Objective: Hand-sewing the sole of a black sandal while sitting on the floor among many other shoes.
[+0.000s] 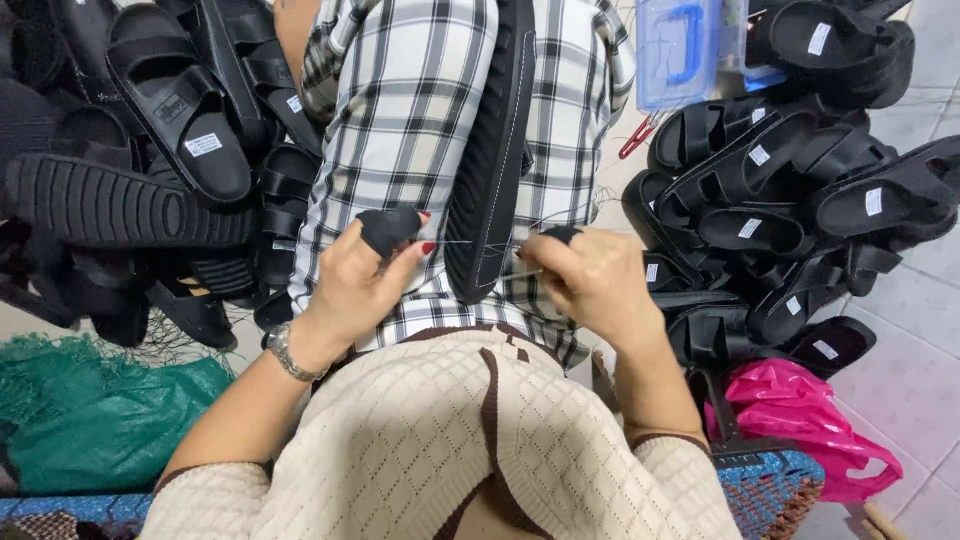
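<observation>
A black sandal [490, 150] stands on edge on my lap, sole side showing white stitching along its rim. My left hand [360, 280], wearing a black thumb cover and a metal wristwatch, pinches a thin needle [450, 242] that points at the sandal's edge. My right hand [595, 280], also with a black fingertip cover, is closed against the sandal's lower edge, gripping it and a light thread. I wear a cream knit top and checked trousers [400, 110].
A heap of black sandals [170, 130] lies at my left, another pile [790, 200] at my right. Green netting [90, 410] sits lower left, a pink plastic bag [800, 420] lower right, a blue plastic box [685, 45] and red clip [637, 137] at the top.
</observation>
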